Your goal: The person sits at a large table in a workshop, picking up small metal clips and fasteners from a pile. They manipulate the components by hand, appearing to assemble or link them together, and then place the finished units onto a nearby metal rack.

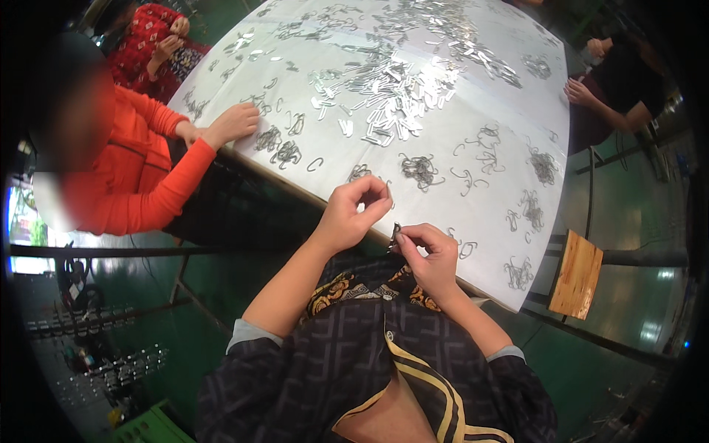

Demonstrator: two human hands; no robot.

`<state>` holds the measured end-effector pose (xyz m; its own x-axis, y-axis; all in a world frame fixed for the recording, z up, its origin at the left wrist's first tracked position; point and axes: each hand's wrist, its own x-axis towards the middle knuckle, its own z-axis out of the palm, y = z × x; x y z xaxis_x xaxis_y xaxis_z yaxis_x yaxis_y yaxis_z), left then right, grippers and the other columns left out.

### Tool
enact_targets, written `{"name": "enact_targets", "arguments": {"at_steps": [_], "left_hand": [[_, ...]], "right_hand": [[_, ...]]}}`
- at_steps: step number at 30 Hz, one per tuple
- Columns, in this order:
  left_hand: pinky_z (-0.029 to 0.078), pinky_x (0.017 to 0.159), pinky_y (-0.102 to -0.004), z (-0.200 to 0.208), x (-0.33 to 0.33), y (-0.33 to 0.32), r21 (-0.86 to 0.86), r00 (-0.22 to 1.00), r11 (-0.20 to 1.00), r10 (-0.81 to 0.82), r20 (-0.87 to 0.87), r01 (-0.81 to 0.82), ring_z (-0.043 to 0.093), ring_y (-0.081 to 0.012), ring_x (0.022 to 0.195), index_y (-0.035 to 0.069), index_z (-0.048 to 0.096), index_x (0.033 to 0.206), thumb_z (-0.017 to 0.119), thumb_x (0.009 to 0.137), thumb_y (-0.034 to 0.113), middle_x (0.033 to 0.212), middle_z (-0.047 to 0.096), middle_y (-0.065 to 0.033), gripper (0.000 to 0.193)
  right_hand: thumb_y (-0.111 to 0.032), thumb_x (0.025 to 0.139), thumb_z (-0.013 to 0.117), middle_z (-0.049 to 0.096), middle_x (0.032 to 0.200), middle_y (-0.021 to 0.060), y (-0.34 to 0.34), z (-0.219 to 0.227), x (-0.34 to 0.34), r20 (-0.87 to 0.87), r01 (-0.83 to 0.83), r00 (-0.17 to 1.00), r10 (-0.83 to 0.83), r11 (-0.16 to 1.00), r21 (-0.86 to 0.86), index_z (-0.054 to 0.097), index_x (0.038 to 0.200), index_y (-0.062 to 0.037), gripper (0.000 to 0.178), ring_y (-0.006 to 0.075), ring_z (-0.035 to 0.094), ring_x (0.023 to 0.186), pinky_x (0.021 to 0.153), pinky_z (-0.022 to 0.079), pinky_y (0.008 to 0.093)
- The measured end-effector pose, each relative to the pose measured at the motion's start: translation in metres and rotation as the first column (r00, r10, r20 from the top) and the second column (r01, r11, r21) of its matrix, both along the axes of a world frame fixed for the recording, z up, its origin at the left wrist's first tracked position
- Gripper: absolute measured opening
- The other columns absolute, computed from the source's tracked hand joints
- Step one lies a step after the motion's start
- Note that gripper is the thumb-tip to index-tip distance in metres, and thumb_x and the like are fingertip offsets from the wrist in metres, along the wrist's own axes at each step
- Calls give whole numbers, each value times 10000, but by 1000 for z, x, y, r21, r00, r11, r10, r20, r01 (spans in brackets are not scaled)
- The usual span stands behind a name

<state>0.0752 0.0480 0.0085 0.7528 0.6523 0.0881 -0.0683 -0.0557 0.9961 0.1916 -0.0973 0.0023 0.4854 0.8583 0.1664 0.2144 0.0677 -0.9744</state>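
Over the near table edge, my left hand [357, 212] is closed, thumb and forefinger pinched together. A thin curved line shows by its fingertips, too fine to tell whether it is a held wire hook or one lying behind. Just to the right and lower, my right hand [432, 258] pinches a small dark, shiny metal piece [394, 238], held upright at the table's rim. Beyond both hands lies a tangled pile of curved wire hooks [419, 170]. A smaller hook pile [360, 173] is partly hidden behind my left hand.
The white-topped table [295, 159] carries a heap of flat silvery metal strips [399, 100] and more hook piles [543, 167]. At left, a person in an orange sleeve [173, 188] works with hooks [286, 153]. Others sit farther off. A wooden stool [576, 275] stands at right.
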Motion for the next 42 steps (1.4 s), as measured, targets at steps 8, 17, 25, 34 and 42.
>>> {"name": "enact_targets", "arguments": {"at_steps": [8, 17, 25, 34, 42], "left_hand": [[449, 726, -266, 9, -37, -24, 206, 1000, 978, 13, 17, -16, 564, -140, 781, -24, 575, 892, 613, 866, 9, 862, 600, -78, 56], [464, 672, -281, 6, -31, -22, 301, 981, 934, 172, 93, -192, 570, -187, 731, -6, 575, 893, 618, 841, -1, 823, 577, -77, 67], [486, 784, -282, -2, -36, -21, 309, 977, 930, 167, 131, -201, 609, -159, 853, -20, 572, 962, 570, 879, -45, 954, 645, -104, 86], [494, 782, -310, 11, -45, -21, 353, 971, 915, 127, 204, -194, 618, -198, 863, 2, 548, 963, 553, 850, -94, 958, 657, -127, 149], [498, 806, -374, 44, -64, -14, 513, 915, 784, 169, 366, -350, 622, -296, 883, 13, 570, 971, 582, 784, -101, 972, 636, -147, 219]], "right_hand": [[-4, 826, 686, 684, 722, 98, 19, -3, -4, 68, -61, 996, 63, 998, -23, 712, 877, 10, 59, 138, 669, 636, 584, 498, 245], [-1, 823, 689, 687, 733, 94, 29, 0, -6, 106, -94, 989, 98, 995, -39, 713, 889, 5, 70, 141, 675, 647, 587, 506, 246], [8, 811, 699, 690, 755, 94, 35, 2, -6, 158, -142, 977, 145, 989, -29, 717, 893, 1, 84, 140, 667, 648, 591, 502, 249], [-36, 812, 701, 679, 758, 101, 42, -19, 29, 189, -63, 980, 62, 998, 0, 712, 856, 12, 66, 154, 630, 657, 631, 486, 263], [-21, 787, 686, 647, 858, 121, 60, -48, 6, 473, -107, 876, 93, 994, 2, 687, 913, -10, 127, 255, 618, 793, 723, 487, 333]]}}
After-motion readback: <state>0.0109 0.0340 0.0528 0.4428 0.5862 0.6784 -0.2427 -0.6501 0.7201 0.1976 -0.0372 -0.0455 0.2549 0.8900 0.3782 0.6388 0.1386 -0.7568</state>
